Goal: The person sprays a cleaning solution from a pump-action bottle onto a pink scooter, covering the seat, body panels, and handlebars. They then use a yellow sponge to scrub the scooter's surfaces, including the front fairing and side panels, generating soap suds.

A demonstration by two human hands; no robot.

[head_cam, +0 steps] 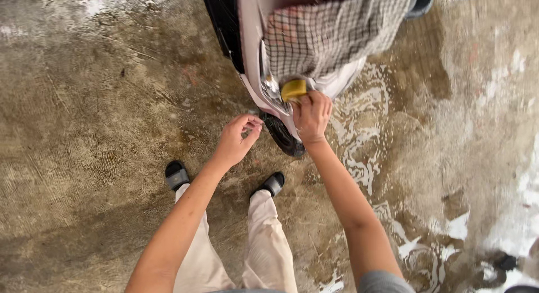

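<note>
Our right hand point(312, 114) pinches the soft, wet yellow foam sponge point(293, 89) against the white scooter's front point(342, 82); it looks light, squashy and slippery, best gripped by its edges; left hand point(238, 137) below, fingers loosely curled, empty.

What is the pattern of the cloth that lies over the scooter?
The cloth has a check pattern of dark lines on a light ground. The head view shows it.

Below me a wet concrete floor point(101, 102), white soapy foam streaks point(365, 152), a checked cloth point(331, 35), my black sandals point(177, 175), pale trousers point(269, 242)
</note>
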